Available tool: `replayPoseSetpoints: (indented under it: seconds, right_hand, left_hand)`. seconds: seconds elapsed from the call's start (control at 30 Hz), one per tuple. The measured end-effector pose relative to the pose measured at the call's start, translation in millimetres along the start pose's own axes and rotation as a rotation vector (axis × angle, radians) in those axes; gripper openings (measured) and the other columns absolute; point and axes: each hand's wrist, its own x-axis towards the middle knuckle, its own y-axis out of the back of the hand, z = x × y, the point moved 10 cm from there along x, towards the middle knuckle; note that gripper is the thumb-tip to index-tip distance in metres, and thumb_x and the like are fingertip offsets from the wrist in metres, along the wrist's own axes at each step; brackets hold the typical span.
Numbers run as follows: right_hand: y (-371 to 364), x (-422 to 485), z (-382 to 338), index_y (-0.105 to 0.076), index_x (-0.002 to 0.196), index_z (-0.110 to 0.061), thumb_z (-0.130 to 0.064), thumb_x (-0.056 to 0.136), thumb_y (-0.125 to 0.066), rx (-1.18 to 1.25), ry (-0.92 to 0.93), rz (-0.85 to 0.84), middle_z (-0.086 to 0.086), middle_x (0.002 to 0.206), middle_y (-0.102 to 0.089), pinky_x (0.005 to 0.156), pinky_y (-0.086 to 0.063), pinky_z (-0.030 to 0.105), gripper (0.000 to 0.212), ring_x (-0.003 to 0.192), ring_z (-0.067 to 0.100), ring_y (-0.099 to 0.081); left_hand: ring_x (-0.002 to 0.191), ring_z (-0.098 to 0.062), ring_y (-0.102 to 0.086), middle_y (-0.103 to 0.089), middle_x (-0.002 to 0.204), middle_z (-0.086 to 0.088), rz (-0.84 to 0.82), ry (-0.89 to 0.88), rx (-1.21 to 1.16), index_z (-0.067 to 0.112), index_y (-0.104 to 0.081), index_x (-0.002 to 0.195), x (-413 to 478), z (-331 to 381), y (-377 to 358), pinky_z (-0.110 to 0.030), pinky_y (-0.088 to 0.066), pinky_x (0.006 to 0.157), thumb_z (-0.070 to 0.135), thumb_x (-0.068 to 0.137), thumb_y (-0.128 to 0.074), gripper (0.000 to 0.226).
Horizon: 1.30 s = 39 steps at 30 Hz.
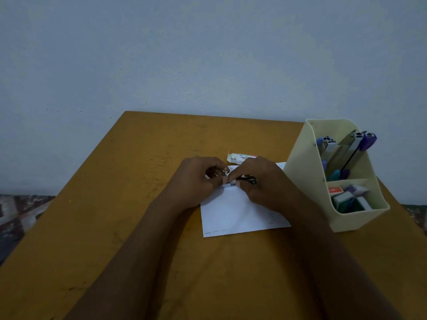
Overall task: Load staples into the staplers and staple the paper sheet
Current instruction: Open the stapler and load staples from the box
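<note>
Over the paper sheet (235,213) the right hand (263,181) gripped a dark stapler (249,179) — the left hand (197,179) pinched its pale front end. A cream organizer (305,181) stood just beside.

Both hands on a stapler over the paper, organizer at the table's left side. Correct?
No: the organizer stands at the right side of the table, per the head view. The rest holds: the left hand and right hand both hold the stapler over the paper.
</note>
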Motion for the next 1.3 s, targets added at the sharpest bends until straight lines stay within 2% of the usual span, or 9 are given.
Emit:
replayPoseSetpoints:
  seconds: [0.2, 0.3, 0.5, 0.6, 0.7, 0.8, 1.0, 1.17, 1.3]
  right_hand:
    - [8.2, -5.9, 2.5, -0.07, 0.083, -0.022, -0.022, 0.072, -0.065, -0.045, -0.024, 0.03, 0.0, 0.086, -0.069, 0.075, -0.044, 0.034, 0.012, 0.083, 0.022, -0.057]
    - [11.2, -9.9, 11.7, -0.067, 0.081, -0.021, -0.016, 0.071, -0.072, -0.063, -0.075, 0.046, -0.001, 0.09, -0.067, 0.077, -0.044, 0.032, 0.011, 0.088, 0.019, -0.055]
    - [7.6, -11.2, 28.8, -0.064, 0.095, -0.014, -0.01, 0.075, -0.069, -0.037, -0.197, 0.083, 0.002, 0.1, -0.065, 0.083, -0.04, 0.028, 0.021, 0.096, 0.021, -0.053]
    - [5.4, -10.3, 28.7, -0.067, 0.089, -0.012, -0.009, 0.077, -0.068, -0.022, -0.197, 0.065, 0.004, 0.096, -0.065, 0.084, -0.041, 0.032, 0.011, 0.094, 0.022, -0.054]
    - [7.8, -10.3, 26.7, -0.068, 0.085, -0.007, -0.006, 0.077, -0.068, -0.013, -0.204, 0.067, 0.007, 0.091, -0.065, 0.082, -0.043, 0.034, 0.008, 0.089, 0.021, -0.054]
    - [9.4, -11.0, 27.8, -0.067, 0.083, -0.005, -0.005, 0.076, -0.069, -0.001, -0.225, 0.074, 0.008, 0.089, -0.064, 0.079, -0.042, 0.03, 0.007, 0.087, 0.019, -0.053]
    - [8.5, -11.9, 33.8, -0.064, 0.082, -0.008, -0.001, 0.077, -0.065, 0.015, -0.266, 0.082, 0.005, 0.09, -0.059, 0.079, -0.039, 0.029, 0.009, 0.088, 0.017, -0.048]
    - [16.5, -12.0, 25.7, -0.058, 0.077, -0.004, 0.002, 0.074, -0.058, 0.0, -0.179, 0.17, 0.008, 0.08, -0.06, 0.068, -0.026, 0.023, 0.007, 0.074, 0.01, -0.039]
    - [15.7, -13.4, 30.2, -0.058, 0.086, -0.009, -0.007, 0.079, -0.052, 0.052, -0.21, 0.202, 0.003, 0.086, -0.057, 0.071, -0.026, 0.023, 0.01, 0.081, 0.011, -0.038]
  left_hand:
    - [0.082, -0.007, -0.063, -0.071, 0.089, 0.002, 0.012, 0.002, 0.001, 0.018, -0.072, 0.099, -1.0, -1.8, 1.2, -0.024, -0.051, 0.075, 0.013, 0.082, -0.071, 0.018]
    - [0.084, -0.009, -0.063, -0.07, 0.088, 0.003, 0.012, 0.019, 0.003, 0.019, -0.071, 0.101, -1.7, -3.0, 2.2, -0.024, -0.05, 0.075, 0.015, 0.083, -0.071, 0.018]
    - [0.079, 0.001, -0.062, -0.068, 0.084, 0.011, 0.025, 0.026, 0.007, 0.026, -0.058, 0.098, -2.6, -4.7, 4.4, -0.019, -0.05, 0.066, 0.018, 0.082, -0.072, 0.023]
    - [0.081, -0.006, -0.063, -0.07, 0.088, 0.006, 0.038, -0.041, 0.046, 0.024, -0.066, 0.09, -3.5, 0.1, 3.0, -0.031, -0.053, 0.072, 0.016, 0.083, -0.071, 0.012]
    - [0.087, -0.012, -0.063, -0.072, 0.101, 0.003, 0.019, -0.086, 0.126, 0.022, -0.074, 0.098, -2.6, 3.1, -2.3, -0.033, -0.052, 0.078, 0.01, 0.087, -0.064, 0.019]
    - [0.087, -0.013, -0.063, -0.072, 0.1, 0.003, -0.007, -0.111, 0.156, 0.023, -0.074, 0.1, -2.4, 4.9, -5.9, -0.035, -0.052, 0.077, 0.009, 0.086, -0.062, 0.023]
    - [0.086, -0.01, -0.058, -0.065, 0.103, 0.006, -0.085, -0.049, 0.239, 0.026, -0.064, 0.114, -4.3, 0.0, -1.7, -0.033, -0.052, 0.076, 0.032, 0.083, -0.07, 0.033]
    - [0.088, -0.011, -0.054, -0.058, 0.099, 0.005, -0.126, 0.042, 0.377, 0.025, -0.066, 0.1, -4.7, -19.9, 14.6, -0.029, -0.048, 0.071, 0.037, 0.076, -0.074, 0.027]
    - [0.087, -0.013, -0.052, -0.055, 0.094, 0.005, -0.116, 0.125, 0.439, 0.024, -0.064, 0.089, -5.4, -36.3, 25.2, -0.03, -0.047, 0.071, 0.041, 0.077, -0.072, 0.021]
